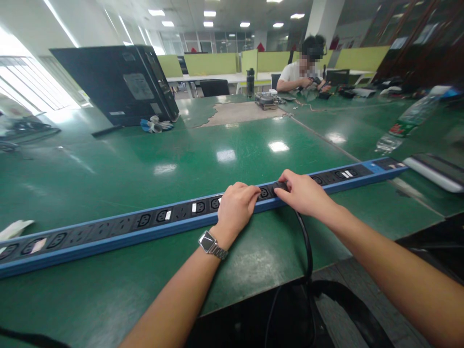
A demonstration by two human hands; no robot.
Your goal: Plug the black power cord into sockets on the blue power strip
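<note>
A long blue power strip (145,235) with black sockets runs slantwise across the green table. Near its middle, my left hand (236,205), with a watch (208,241) on the wrist, lies over the strip. Its fingers are closed, thumb and forefinger together beside a socket; the fingertips on the far side are hidden. Just to the right, my right hand (302,192) is closed around a black plug (278,186) at a socket. A black power cord (307,241) hangs below that hand and drops over the near table edge. How deep the plug sits cannot be seen.
A black computer case (108,84) stands back left, with gloves (156,124) beside it. A plastic bottle (413,118) and a pale-edged flat device (437,171) are at right. Across the table (195,159), a person (302,72) handles something dark. A dark bottle (250,82) stands behind.
</note>
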